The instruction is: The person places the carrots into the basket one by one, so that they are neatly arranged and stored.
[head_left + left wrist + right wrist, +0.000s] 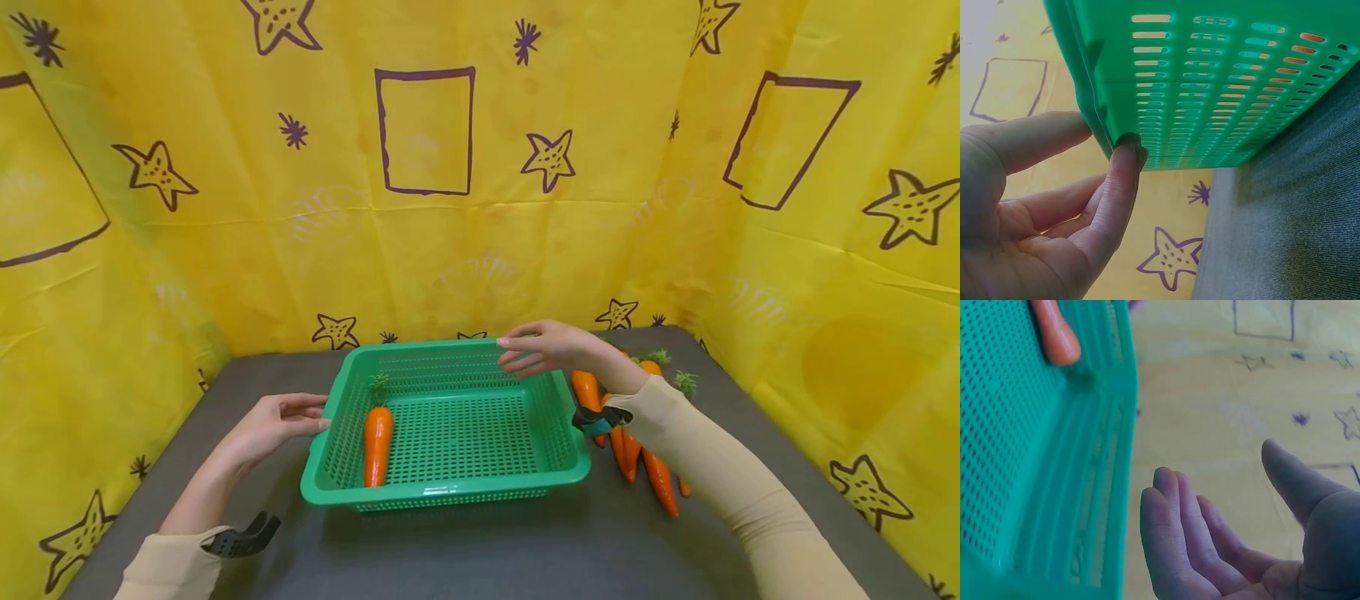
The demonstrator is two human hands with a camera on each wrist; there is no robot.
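Observation:
A green perforated plastic basket (pixel 457 492) stands on the dark table, with one orange carrot (pixel 378 443) lying along its left side, leafy green top toward the back. My left hand (pixel 266 427) pinches the basket's left rim, thumb on one side and fingertips on the other, as the left wrist view shows at the rim (pixel 1088 94). Over the back right of the basket hovers my right hand (pixel 551 346), fingers loosely extended and thumb spread apart. Nothing is in its grasp; in the right wrist view the fingers (pixel 1188 547) are clear of the rim.
Several more orange carrots (pixel 628 454) with green tops lie in a pile right of the basket, partly hidden by my right forearm. Yellow cloth (pixel 465 242) printed with stars and frames hangs behind and on both sides of the grey table (pixel 465 554).

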